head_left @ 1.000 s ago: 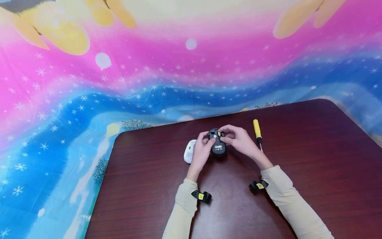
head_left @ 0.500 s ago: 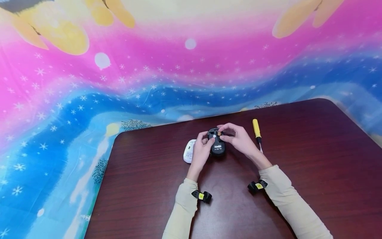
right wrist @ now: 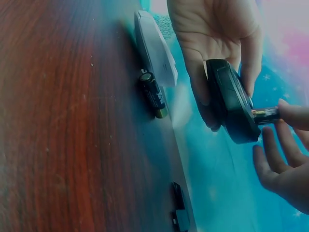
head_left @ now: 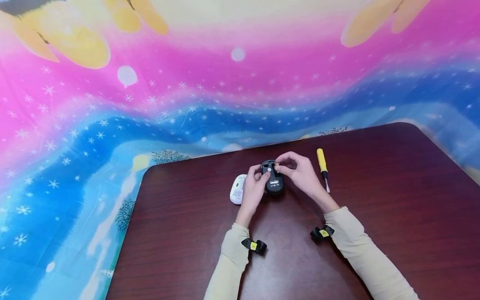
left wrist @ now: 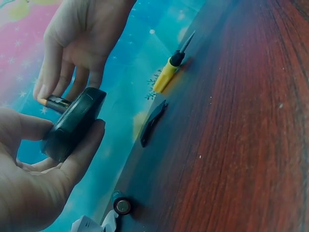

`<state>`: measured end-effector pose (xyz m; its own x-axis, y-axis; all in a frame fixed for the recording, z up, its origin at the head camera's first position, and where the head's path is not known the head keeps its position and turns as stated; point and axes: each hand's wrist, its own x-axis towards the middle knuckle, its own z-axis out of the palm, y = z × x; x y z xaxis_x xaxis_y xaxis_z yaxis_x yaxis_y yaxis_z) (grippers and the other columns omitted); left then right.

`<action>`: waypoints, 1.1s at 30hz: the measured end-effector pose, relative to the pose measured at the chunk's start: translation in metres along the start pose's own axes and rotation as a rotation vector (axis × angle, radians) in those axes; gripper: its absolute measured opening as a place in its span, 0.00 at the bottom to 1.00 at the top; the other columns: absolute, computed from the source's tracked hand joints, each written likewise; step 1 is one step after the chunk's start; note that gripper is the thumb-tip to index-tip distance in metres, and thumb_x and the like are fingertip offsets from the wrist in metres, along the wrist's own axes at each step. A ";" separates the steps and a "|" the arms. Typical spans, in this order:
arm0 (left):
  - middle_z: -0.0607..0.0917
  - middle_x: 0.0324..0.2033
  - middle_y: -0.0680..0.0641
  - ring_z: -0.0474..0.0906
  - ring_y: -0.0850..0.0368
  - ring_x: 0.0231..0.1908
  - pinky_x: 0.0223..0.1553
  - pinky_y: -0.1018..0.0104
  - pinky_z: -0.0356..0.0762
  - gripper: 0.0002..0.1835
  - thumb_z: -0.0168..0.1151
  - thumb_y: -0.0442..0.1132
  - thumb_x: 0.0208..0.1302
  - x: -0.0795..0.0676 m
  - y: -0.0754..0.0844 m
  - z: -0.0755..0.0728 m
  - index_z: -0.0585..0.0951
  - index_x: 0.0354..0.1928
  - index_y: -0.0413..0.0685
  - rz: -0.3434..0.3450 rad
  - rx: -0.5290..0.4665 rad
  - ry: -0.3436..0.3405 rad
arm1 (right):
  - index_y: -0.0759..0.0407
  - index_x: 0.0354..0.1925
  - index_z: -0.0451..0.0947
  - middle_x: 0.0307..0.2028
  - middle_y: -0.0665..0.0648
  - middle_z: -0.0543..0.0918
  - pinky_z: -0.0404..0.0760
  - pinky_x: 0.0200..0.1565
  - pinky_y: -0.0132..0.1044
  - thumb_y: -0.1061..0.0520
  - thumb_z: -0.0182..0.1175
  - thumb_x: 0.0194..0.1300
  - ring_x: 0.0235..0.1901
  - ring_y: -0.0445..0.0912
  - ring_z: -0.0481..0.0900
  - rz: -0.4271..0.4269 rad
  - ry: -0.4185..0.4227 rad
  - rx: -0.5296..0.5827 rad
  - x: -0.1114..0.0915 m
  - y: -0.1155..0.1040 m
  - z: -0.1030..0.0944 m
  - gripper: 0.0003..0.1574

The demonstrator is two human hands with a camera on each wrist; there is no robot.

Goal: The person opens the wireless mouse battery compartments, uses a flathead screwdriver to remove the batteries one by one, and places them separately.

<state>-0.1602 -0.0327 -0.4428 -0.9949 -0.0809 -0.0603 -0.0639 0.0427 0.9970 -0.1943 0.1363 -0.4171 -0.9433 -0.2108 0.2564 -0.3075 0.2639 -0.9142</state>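
A black computer mouse, underside up with its battery slot uncovered, is gripped by my left hand between thumb and fingers, raised above the table. My right hand pinches a battery by its end. In both wrist views the battery stands out from the mouse's underside, its inner end hidden at the mouse. On the table lie a second battery and a white mouse, left of my left hand. A thin black piece like a battery cover lies farther along.
A yellow-handled screwdriver lies right of my right hand, its shaft toward my forearm. The dark wooden table ends at a far edge, with a colourful printed cloth behind it.
The battery has come up out of the slot in the mouse with my right hand, which has risen slightly. My left hand holds the mouse in nearly the same place.
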 end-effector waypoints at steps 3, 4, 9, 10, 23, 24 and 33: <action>0.88 0.45 0.37 0.79 0.60 0.30 0.30 0.68 0.76 0.22 0.61 0.39 0.74 0.000 -0.001 -0.001 0.74 0.65 0.40 0.010 0.006 -0.004 | 0.68 0.49 0.82 0.44 0.65 0.86 0.82 0.46 0.29 0.65 0.68 0.69 0.43 0.41 0.85 -0.015 0.044 0.068 0.000 0.000 0.001 0.12; 0.88 0.45 0.37 0.79 0.60 0.30 0.30 0.67 0.77 0.22 0.61 0.38 0.74 0.000 -0.001 0.000 0.74 0.65 0.39 0.013 0.008 -0.005 | 0.69 0.50 0.81 0.44 0.67 0.86 0.82 0.45 0.27 0.65 0.67 0.69 0.42 0.39 0.85 -0.020 0.059 0.088 -0.001 0.001 0.000 0.13; 0.88 0.45 0.36 0.82 0.58 0.34 0.35 0.60 0.81 0.21 0.61 0.38 0.74 -0.001 0.000 0.001 0.74 0.65 0.39 0.021 0.019 -0.010 | 0.76 0.53 0.78 0.44 0.71 0.83 0.86 0.41 0.32 0.66 0.63 0.73 0.39 0.36 0.84 0.001 0.085 0.212 0.000 0.004 -0.006 0.15; 0.88 0.46 0.36 0.83 0.56 0.36 0.38 0.59 0.82 0.21 0.61 0.37 0.74 -0.001 0.000 0.001 0.74 0.65 0.39 0.025 0.017 -0.012 | 0.76 0.53 0.77 0.43 0.69 0.84 0.87 0.40 0.34 0.66 0.62 0.73 0.38 0.37 0.84 0.010 0.086 0.225 0.000 0.004 -0.007 0.15; 0.87 0.47 0.34 0.86 0.46 0.48 0.50 0.58 0.83 0.21 0.61 0.35 0.73 -0.002 -0.004 0.005 0.74 0.65 0.37 0.053 0.015 -0.019 | 0.76 0.55 0.78 0.49 0.76 0.82 0.88 0.34 0.40 0.62 0.62 0.75 0.35 0.36 0.85 0.134 0.047 0.182 0.003 0.009 -0.013 0.18; 0.88 0.47 0.34 0.86 0.46 0.48 0.49 0.58 0.83 0.21 0.62 0.34 0.73 -0.002 -0.004 0.005 0.74 0.64 0.37 0.055 0.023 -0.018 | 0.75 0.55 0.79 0.49 0.76 0.83 0.88 0.34 0.40 0.62 0.62 0.75 0.35 0.36 0.85 0.147 0.042 0.164 0.003 0.010 -0.013 0.18; 0.86 0.49 0.37 0.84 0.49 0.47 0.51 0.57 0.82 0.22 0.64 0.35 0.71 -0.002 -0.005 0.006 0.75 0.64 0.37 0.064 0.176 -0.008 | 0.75 0.56 0.80 0.47 0.68 0.84 0.88 0.38 0.38 0.62 0.60 0.76 0.39 0.43 0.84 0.316 -0.010 0.057 0.004 0.020 -0.018 0.18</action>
<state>-0.1584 -0.0264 -0.4482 -0.9979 -0.0644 0.0015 -0.0128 0.2213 0.9751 -0.2065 0.1581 -0.4288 -0.9897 -0.1361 -0.0455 0.0079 0.2649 -0.9643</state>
